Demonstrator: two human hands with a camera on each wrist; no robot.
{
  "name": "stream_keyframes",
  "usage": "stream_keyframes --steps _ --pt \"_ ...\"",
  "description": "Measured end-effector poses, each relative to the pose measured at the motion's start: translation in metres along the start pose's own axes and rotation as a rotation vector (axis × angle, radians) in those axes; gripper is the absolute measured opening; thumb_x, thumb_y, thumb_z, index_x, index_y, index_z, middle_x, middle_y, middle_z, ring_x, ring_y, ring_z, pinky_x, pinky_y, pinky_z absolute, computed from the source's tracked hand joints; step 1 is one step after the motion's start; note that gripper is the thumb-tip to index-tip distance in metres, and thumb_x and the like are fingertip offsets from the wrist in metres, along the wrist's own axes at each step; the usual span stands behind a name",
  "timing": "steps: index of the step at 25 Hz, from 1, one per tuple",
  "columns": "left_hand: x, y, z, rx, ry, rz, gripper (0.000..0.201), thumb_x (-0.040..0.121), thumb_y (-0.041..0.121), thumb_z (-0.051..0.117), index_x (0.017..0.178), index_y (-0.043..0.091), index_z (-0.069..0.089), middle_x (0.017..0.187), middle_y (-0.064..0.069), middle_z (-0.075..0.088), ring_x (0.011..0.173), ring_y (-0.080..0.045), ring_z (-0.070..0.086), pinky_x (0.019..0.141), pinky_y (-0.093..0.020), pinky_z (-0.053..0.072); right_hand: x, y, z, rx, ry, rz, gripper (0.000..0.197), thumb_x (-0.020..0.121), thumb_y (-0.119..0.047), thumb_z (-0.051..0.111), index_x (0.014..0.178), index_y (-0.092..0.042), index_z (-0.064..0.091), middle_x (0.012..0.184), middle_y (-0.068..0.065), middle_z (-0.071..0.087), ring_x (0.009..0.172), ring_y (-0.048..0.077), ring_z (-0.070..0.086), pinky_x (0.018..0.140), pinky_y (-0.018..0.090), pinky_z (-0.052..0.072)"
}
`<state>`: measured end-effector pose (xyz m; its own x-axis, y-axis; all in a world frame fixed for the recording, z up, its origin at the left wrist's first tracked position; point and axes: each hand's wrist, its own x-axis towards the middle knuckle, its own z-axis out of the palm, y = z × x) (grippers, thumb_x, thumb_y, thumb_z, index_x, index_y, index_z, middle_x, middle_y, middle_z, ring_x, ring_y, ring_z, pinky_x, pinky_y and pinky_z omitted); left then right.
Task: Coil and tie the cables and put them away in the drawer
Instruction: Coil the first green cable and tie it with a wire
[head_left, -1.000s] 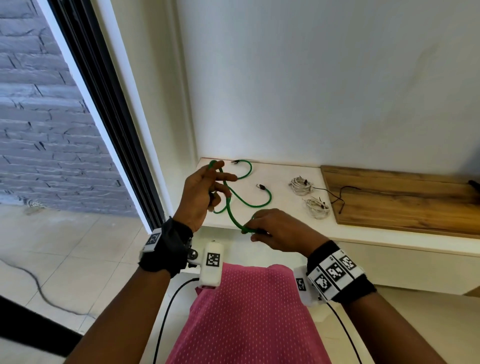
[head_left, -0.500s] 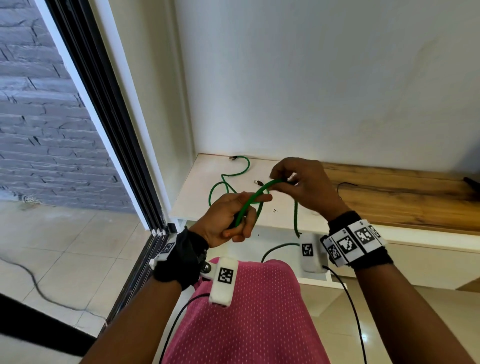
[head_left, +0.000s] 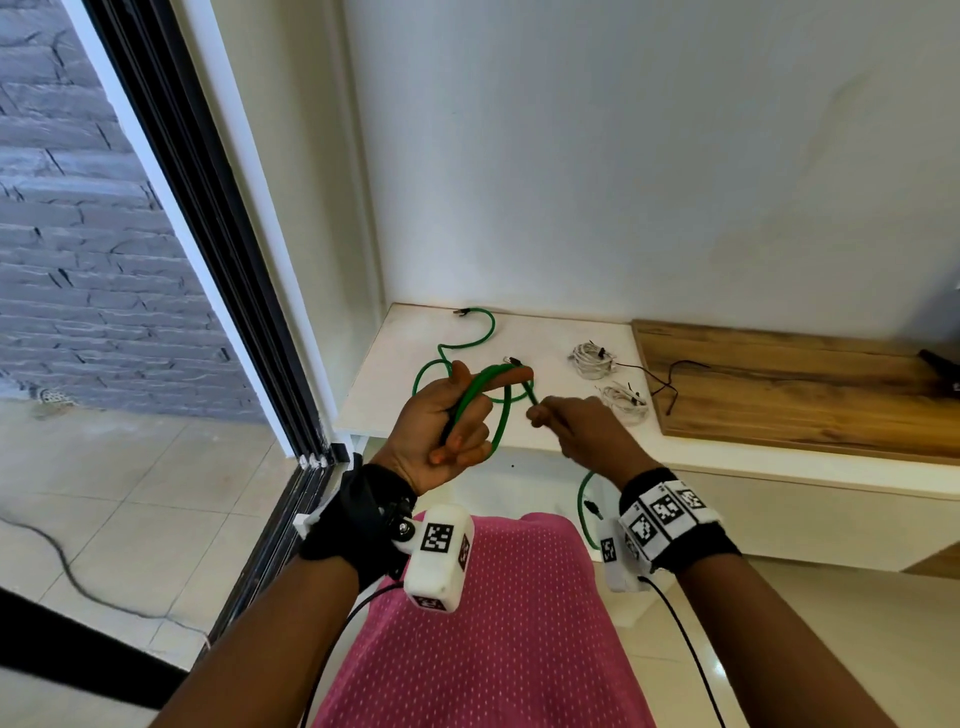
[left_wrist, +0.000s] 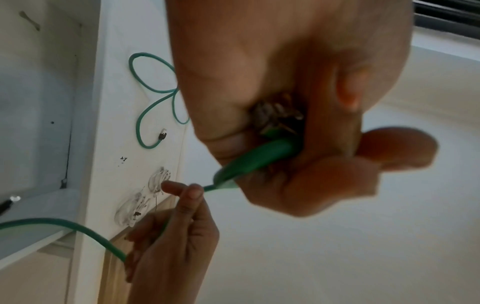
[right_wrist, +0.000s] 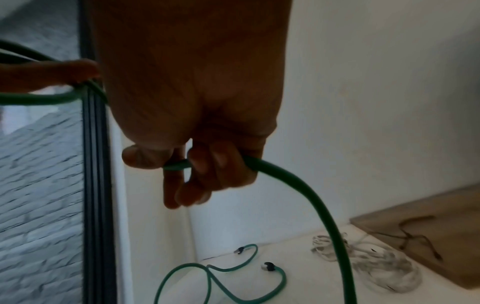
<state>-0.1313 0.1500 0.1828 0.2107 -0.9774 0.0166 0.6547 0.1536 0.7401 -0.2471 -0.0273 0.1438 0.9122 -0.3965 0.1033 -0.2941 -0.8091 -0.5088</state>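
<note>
A green cable (head_left: 496, 415) is gripped by the left hand (head_left: 447, 431) and pinched by the right hand (head_left: 582, 431), its coiling barely begun. At frame centre, a second green cable (head_left: 480, 332) lies loose on the counter (head_left: 545, 447) beside two coiled white bundles (head_left: 592, 359); no drawer is seen.

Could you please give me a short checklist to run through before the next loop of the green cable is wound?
1. Left hand grips the started loop of the green cable: ok.
2. Right hand pinches the free run of the cable: ok, seen from the right wrist.
3. Cable between the hands free of knots: cannot tell, fingers hide part of it.
4. Second green cable lying on the white shelf kept apart from the held one: cannot tell; they overlap in the head view.
5. White bundles clear of the working loop: ok.
6. Drawer open and ready: cannot tell.
</note>
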Motion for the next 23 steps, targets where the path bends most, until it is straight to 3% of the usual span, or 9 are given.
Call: stream_keyframes --steps 3,5,7,10,14,16,18,20,23 --pt "0.005 0.002 -0.001 -0.017 0.083 0.086 0.065 0.093 0.048 0.029 0.132 -0.001 0.047 0.037 0.004 0.037 0.024 -0.003 0.027 0.036 -0.017 0.029 -0.006 -0.025 0.008 -0.261 -0.235 -0.009 0.039 0.097 -0.041 0.046 0.120 -0.009 0.052 0.101 0.014 0.067 0.089 0.029 0.064 0.071 0.032 0.046" --pt "0.009 0.003 -0.002 0.044 0.203 0.184 0.060 0.096 0.046 0.029 0.128 -0.002 0.048 0.042 0.004 0.038 0.027 -0.004 0.026 0.040 -0.019 0.035 -0.017 -0.040 0.013 -0.340 -0.362 -0.047 0.045 0.096 -0.031 0.055 0.131 -0.009 0.040 0.105 0.016 0.064 0.093 0.029 0.063 0.070 0.033 0.046" --pt "0.012 0.002 -0.006 0.146 0.324 0.263 0.048 0.094 0.043 0.039 0.111 0.000 0.052 0.049 0.004 0.036 0.032 -0.005 0.026 0.044 -0.021 0.042 -0.028 -0.054 0.016 -0.332 -0.389 -0.131 0.054 0.092 -0.017 0.061 0.138 -0.010 0.034 0.107 0.015 0.064 0.090 0.024 0.065 0.068 0.030 0.047" --pt "0.016 -0.002 -0.012 0.378 0.463 0.271 0.025 0.098 0.030 0.046 0.084 0.009 0.047 0.061 -0.001 0.044 0.038 -0.009 0.034 0.050 -0.028 0.051 -0.036 -0.062 0.018 -0.389 -0.338 -0.279 0.058 0.091 -0.007 0.060 0.142 -0.008 0.033 0.118 0.014 0.061 0.095 0.022 0.064 0.078 0.031 0.050" --pt "0.015 -0.014 -0.020 0.717 0.462 0.161 0.014 0.102 0.019 0.041 0.091 0.011 0.043 0.079 -0.011 0.065 0.067 -0.023 0.066 0.073 -0.043 0.057 -0.036 -0.062 0.000 -0.375 -0.081 -0.403 0.036 0.092 -0.009 0.058 0.128 -0.006 0.055 0.107 0.011 0.060 0.087 0.026 0.061 0.069 0.029 0.043" --pt "0.014 -0.022 -0.021 0.749 0.434 0.111 0.012 0.102 0.019 0.041 0.094 0.011 0.045 0.084 -0.007 0.069 0.079 -0.020 0.070 0.080 -0.041 0.056 -0.034 -0.058 -0.012 -0.217 -0.002 -0.493 0.029 0.084 -0.005 0.065 0.113 -0.004 0.064 0.095 0.013 0.064 0.079 0.028 0.062 0.065 0.032 0.046" --pt "0.012 -0.026 -0.016 0.735 0.330 0.010 0.016 0.103 0.021 0.039 0.096 0.009 0.046 0.080 -0.007 0.068 0.072 -0.017 0.069 0.075 -0.038 0.056 -0.028 -0.055 -0.023 -0.112 0.024 -0.570 0.025 0.079 -0.003 0.068 0.103 -0.004 0.068 0.085 0.010 0.065 0.073 0.022 0.061 0.062 0.032 0.049" --pt "0.009 -0.027 -0.011 0.730 0.196 -0.083 0.027 0.104 0.024 0.034 0.099 0.001 0.049 0.069 -0.010 0.067 0.055 -0.020 0.064 0.059 -0.035 0.052 -0.022 -0.050 -0.037 -0.060 0.044 -0.586 0.022 0.075 -0.001 0.071 0.097 -0.004 0.069 0.081 0.006 0.065 0.068 0.013 0.058 0.061 0.024 0.050" --pt "0.002 -0.028 -0.007 0.593 0.092 -0.136 0.050 0.104 0.031 0.026 0.116 -0.011 0.049 0.049 -0.005 0.052 0.034 -0.011 0.035 0.041 -0.021 0.033 -0.015 -0.033 -0.057 0.021 0.142 -0.509 0.017 0.075 -0.001 0.074 0.091 -0.006 0.070 0.079 0.001 0.064 0.066 0.004 0.055 0.061 0.014 0.047"
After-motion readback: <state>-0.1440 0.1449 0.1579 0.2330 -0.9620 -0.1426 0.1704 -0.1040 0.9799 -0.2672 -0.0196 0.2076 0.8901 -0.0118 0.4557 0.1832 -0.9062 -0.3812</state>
